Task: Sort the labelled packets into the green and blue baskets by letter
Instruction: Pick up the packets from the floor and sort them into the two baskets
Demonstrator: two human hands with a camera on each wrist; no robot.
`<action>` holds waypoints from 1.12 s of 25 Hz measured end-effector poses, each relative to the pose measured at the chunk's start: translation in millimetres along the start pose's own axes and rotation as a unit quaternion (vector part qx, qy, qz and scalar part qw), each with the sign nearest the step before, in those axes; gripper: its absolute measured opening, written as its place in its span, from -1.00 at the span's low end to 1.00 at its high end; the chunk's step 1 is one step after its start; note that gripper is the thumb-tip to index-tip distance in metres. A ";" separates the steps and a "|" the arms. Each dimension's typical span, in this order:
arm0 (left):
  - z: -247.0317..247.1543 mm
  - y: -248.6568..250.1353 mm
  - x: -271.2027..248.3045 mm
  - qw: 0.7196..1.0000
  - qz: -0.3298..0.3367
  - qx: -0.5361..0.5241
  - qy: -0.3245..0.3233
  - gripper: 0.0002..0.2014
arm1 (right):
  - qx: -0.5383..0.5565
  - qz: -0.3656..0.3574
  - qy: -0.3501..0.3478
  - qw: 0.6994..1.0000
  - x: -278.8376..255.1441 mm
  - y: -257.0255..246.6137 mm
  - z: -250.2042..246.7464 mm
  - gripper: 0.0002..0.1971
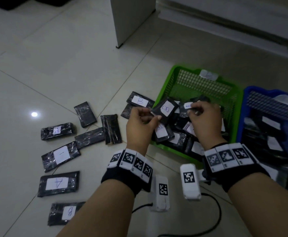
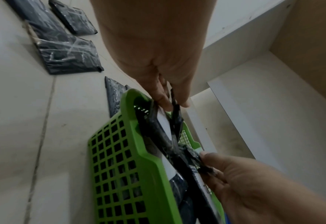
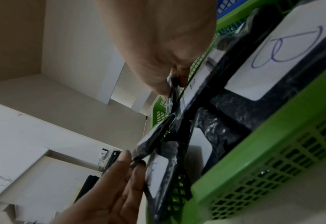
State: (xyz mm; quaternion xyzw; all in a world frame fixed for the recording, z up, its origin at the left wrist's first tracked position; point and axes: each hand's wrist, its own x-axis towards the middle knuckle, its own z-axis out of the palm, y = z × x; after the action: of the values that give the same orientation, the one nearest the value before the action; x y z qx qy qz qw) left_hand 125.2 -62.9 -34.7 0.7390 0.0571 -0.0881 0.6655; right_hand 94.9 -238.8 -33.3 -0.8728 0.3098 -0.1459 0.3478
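My left hand (image 1: 152,115) pinches the corner of a black packet labelled B (image 1: 165,109) above the green basket (image 1: 172,72). Seen from the left wrist, its fingers (image 2: 164,100) pinch thin black packet edges (image 2: 175,115). My right hand (image 1: 192,110) pinches another black packet with a white label (image 1: 187,106) beside it; the right wrist view shows that pinch (image 3: 174,84). Both baskets hold several packets; the blue basket (image 1: 245,100) stands to the right. On the floor to the left lie several packets, among them A (image 1: 57,183) and B (image 1: 69,212).
More loose packets lie face down (image 1: 110,129) or against the green basket's left side (image 1: 139,100). A white cabinet (image 1: 131,19) stands behind on the tiled floor. A black cable (image 1: 215,211) trails by my wrists. Paper tags sit on each basket's far rim (image 1: 208,75).
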 end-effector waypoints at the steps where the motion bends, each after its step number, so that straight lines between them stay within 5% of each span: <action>1: -1.7 -0.6 1.1 0.999 0.020 0.047 -0.001 -0.79 | -0.002 -0.006 -0.001 1.000 -3.0 0.0 0.9 -0.79; 4: -13.5 -6.3 0.6 0.986 0.076 0.148 -0.003 -0.98 | -0.035 -0.041 0.006 0.999 -16.1 -4.2 6.5 -0.77; 12: -105.6 -37.7 -37.3 0.992 0.075 0.098 0.014 -0.85 | 0.018 -0.200 0.029 0.979 -120.1 -36.3 23.9 -0.78; 16: -198.2 -47.9 -76.7 0.986 0.076 0.137 0.065 -0.84 | 0.054 -0.219 -0.118 0.967 -193.8 -60.4 50.0 -0.76; 20: -275.1 -64.2 -107.8 0.972 0.041 0.207 0.106 -0.82 | -0.012 -0.228 -0.322 0.919 -240.6 -91.6 80.1 -0.81; 24: -313.8 -83.2 -107.1 0.927 0.035 0.374 0.017 -0.63 | -0.119 -0.220 -0.438 0.863 -264.7 -106.2 113.0 -0.67; 28: -321.3 -106.1 -93.0 0.908 -0.004 0.417 -0.037 -0.40 | -0.206 -0.245 -0.483 0.815 -269.8 -99.4 139.0 -0.45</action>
State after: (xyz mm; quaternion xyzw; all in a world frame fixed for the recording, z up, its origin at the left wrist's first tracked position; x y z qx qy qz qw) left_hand 30.3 270.8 -87.1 0.9450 -0.0060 -0.1338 0.2984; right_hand -2.6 62.5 -74.0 -0.9294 -0.0996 0.2808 0.2176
